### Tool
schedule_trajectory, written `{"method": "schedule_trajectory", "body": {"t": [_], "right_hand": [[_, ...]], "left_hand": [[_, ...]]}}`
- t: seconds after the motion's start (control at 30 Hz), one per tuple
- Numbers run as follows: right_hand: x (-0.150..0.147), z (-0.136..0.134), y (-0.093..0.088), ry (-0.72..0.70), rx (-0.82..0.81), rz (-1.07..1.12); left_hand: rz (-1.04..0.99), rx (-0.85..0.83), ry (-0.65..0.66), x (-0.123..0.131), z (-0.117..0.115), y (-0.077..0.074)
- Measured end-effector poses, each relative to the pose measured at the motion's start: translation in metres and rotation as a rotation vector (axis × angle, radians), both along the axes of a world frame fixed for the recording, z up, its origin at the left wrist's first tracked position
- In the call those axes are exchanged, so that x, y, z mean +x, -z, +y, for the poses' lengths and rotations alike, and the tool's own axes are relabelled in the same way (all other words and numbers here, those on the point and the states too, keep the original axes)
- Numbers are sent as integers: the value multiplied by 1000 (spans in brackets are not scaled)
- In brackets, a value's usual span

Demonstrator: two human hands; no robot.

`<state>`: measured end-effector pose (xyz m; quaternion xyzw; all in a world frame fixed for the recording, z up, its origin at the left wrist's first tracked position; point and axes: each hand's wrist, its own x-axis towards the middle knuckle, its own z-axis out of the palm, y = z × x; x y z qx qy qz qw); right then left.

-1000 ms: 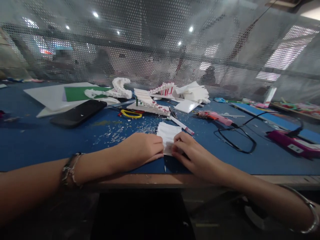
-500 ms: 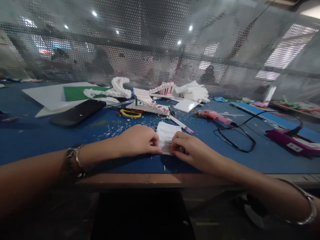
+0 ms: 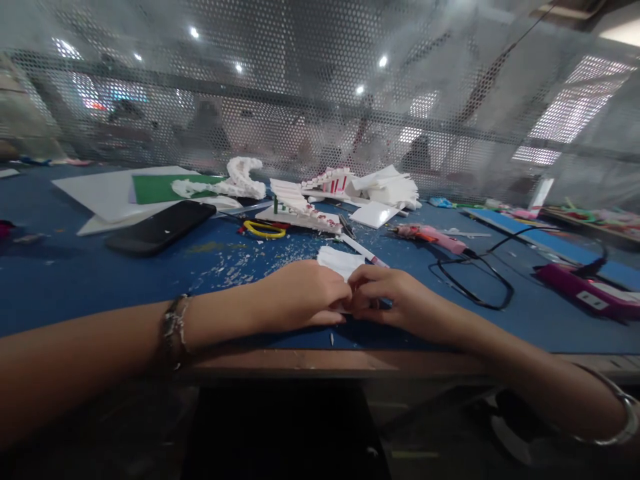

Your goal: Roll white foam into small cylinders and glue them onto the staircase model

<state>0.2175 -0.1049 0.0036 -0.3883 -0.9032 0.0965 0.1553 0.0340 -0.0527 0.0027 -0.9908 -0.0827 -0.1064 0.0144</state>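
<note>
Near the front edge of the blue surface (image 3: pixel 150 280), a small white sheet (image 3: pixel 341 261) is partly covered by the left hand (image 3: pixel 306 295) and the right hand (image 3: pixel 395 297), whose fingers meet over its near part. Whether either grip is clamped on the sheet cannot be told, as the fingertips are hidden. For neat work, the sheet is best handled with light, even pressure from both sides, clear of the white scraps (image 3: pixel 235 272) to the left.

On my feed: grey perforated screen (image 3: pixel 280 100) behind the bench (image 3: pixel 150 280); bench top blue, front edge (image 3: pixel 310 360) brownish. Across the screen I see small white lights (image 3: pixel 194 32) and, right, a bright slanted patch (image 3: pixel 575 107). Shadow below the bench.
</note>
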Motion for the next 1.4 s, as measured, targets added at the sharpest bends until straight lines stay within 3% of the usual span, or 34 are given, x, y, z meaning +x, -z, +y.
{"method": "schedule_trajectory", "body": {"t": [0.3, 0.43, 0.53, 0.67, 0.83, 1.0, 1.2, 1.4], "right_hand": [[-2, -5, 11, 115, 152, -8], [-4, -1, 5, 159, 175, 15], [-3, 7, -7, 200, 206, 59], [-4, 24, -34, 244, 267, 135], [-15, 49, -58, 168, 298, 181], [-27, 63, -50, 109, 295, 259], [-30, 55, -37, 55, 257, 364], [-30, 50, -33, 32, 212, 427]], "left_hand": [[-87, 105, -108, 12, -4, 8], [-144, -18, -156, 14, 1, 7], [-220, -187, -146, 11, 15, 1], [-354, -359, -248, 4, 37, -13], [-563, -565, -366, -4, 57, -27], [-625, -666, -375, -13, 60, -30], [-616, -866, -283, -19, 57, -30], [-608, -960, -259, -21, 52, -27]]}}
